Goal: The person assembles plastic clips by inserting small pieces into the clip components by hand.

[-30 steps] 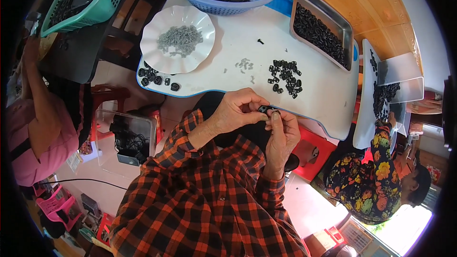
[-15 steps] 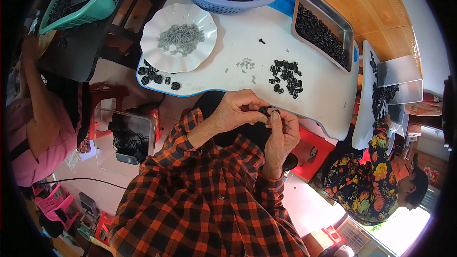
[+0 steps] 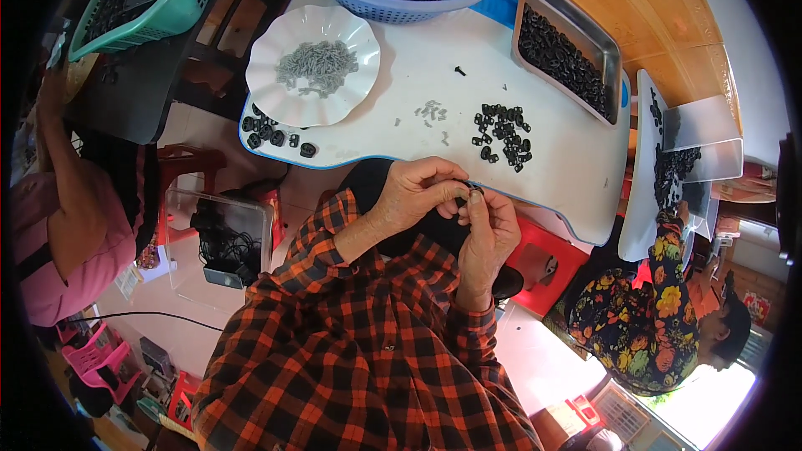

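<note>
Just off the table's front edge, both my hands meet around a small black plastic part (image 3: 473, 190). My left hand (image 3: 418, 194) pinches it between thumb and fingers from the left. From the right, my right hand (image 3: 488, 230) grips the same part, thumb upward. The fingers cover most of it, so its shape is hard to read. Beyond my hands lie a loose group of black plastic parts (image 3: 502, 135) and a few small clear-grey pieces (image 3: 431, 111). Another small cluster of black parts (image 3: 266, 133) sits at the table's left edge.
A white scalloped plate (image 3: 267, 67) holds many grey pieces. Behind it stands a blue basket (image 3: 393, 8) of black parts, with a metal tray (image 3: 525, 58) of black parts at right. One person (image 3: 635, 309) works at right, another (image 3: 71, 234) at left.
My two hands have drawn closer together around the black part, the right one shifting slightly left. More of the part is covered by my fingers. The things on the table have not moved.
</note>
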Motion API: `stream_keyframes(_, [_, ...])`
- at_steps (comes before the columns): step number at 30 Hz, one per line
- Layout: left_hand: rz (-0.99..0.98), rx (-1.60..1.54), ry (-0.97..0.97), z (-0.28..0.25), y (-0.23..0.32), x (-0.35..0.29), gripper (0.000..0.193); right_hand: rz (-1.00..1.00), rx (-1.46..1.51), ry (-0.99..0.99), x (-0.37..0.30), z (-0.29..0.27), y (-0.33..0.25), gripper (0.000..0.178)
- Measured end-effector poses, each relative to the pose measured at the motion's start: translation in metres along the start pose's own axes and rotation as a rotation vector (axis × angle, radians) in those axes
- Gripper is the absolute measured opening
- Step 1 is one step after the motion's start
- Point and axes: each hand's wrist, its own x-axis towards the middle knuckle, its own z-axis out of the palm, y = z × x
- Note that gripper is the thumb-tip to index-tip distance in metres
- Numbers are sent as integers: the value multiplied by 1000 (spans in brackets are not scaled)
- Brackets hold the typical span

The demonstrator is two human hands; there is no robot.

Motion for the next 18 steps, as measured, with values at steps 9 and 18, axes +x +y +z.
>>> stream_keyframes(9, [-14, -13, -67, -3, 0, 0, 31, 25, 35, -10, 3, -3, 1, 11])
stream_keyframes(18, [-85, -157, -116, -6, 9, 1, 30, 18, 8, -37, 2, -5, -6, 8])
